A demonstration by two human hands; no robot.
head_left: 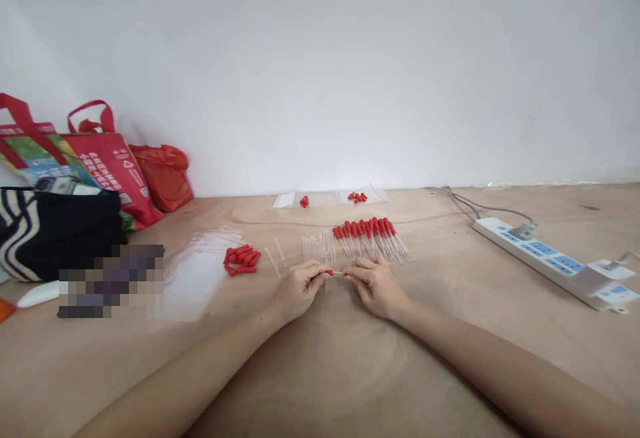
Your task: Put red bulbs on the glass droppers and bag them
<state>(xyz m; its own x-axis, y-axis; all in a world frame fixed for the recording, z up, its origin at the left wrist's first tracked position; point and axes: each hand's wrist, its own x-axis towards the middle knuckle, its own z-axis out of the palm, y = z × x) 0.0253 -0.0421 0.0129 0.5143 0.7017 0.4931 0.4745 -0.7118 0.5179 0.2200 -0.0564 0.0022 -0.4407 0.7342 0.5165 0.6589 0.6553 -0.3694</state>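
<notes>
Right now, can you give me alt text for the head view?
Two bare hands meet over a wooden table: the left hand pinches a red rubber cap, the right hand a clear tube. Behind lie capped droppers, loose red caps, and a power strip at right.

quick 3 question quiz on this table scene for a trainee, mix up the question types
1. True or false: the left hand pinches a red rubber cap and the right hand a clear tube.
2. Where do the finished droppers, caps already on, lie?
A. behind the hands, fanned in a row
B. inside the red bag
C. on the power strip
3. Fill in: the loose red caps lie beside a stack of clear plastic ____.

Key
1. True; the two parts meet between the hands.
2. A; the bare tubes lie just left of them.
3. bags
</notes>
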